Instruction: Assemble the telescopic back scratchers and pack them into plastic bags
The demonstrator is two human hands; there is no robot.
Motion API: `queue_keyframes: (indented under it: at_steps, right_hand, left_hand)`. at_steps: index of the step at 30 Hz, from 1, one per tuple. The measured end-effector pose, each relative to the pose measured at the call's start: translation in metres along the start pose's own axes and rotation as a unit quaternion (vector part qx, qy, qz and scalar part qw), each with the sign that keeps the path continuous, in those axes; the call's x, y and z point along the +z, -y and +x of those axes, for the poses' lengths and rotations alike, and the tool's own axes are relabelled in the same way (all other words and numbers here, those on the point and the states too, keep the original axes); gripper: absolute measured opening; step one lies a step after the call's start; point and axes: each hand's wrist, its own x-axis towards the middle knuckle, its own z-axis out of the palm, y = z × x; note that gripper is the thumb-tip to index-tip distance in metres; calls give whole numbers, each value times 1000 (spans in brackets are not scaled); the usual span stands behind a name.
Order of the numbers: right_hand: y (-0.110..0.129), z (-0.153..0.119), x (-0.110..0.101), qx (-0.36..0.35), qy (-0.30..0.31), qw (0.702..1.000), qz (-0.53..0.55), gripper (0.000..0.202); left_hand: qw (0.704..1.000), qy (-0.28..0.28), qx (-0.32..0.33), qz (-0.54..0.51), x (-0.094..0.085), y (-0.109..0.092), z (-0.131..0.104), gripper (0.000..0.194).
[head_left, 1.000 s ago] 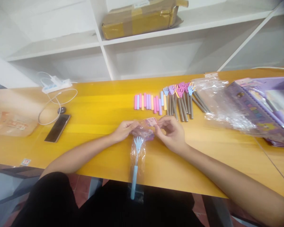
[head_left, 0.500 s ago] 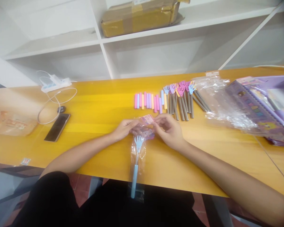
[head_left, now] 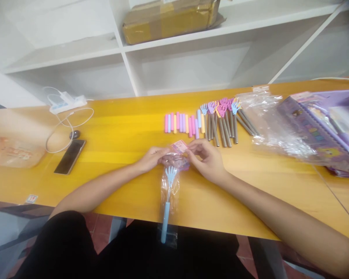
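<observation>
A blue hand-shaped back scratcher (head_left: 165, 217) lies in a clear plastic bag (head_left: 173, 193), its handle end reaching past the table's front edge. Just above its claw, my left hand (head_left: 152, 158) pinches the left side of a pink printed card (head_left: 179, 147) with clear plastic around it. My right hand (head_left: 206, 158) grips the same card from the right, thumb and fingers together. Whether the card sits inside the scratcher's bag or in a separate one, I cannot tell. Beyond my hands lie several coloured handle sleeves (head_left: 182, 123) in a row and several back scratchers with bare metal rods (head_left: 225, 124).
Clear plastic bags (head_left: 276, 128) are heaped at the right, beside a purple box (head_left: 317, 131). Leftward are a phone (head_left: 70, 156), a power strip (head_left: 67, 104) with a white cable, and an orange bag (head_left: 16, 152). A taped carton (head_left: 170, 22) sits on the shelf behind.
Both hands stay almost in place around the card. The card has shifted very slightly left and tilts a little differently. The bagged back scratcher has not moved.
</observation>
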Motion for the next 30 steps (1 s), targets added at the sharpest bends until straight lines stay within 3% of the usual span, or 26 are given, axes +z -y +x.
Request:
queue_keyframes:
  at_steps: [14,19,24,30]
  right_hand:
    - [2,1,-3,-127,42,984,-117,12]
    - [7,2,-4,-173,57,969,-165,15]
    - [11,1,-2,-208,26,953,-218,16]
    - [13,-3,2,-225,34,942,-245,19]
  left_hand:
    - [997,-12,6,-80,5,-1,3,65]
    - [999,-11,18,-48,1,3,2,66]
    - [998,11,51,-17,0,7,0,61]
    - [995,-38,91,16,2,14,0,63]
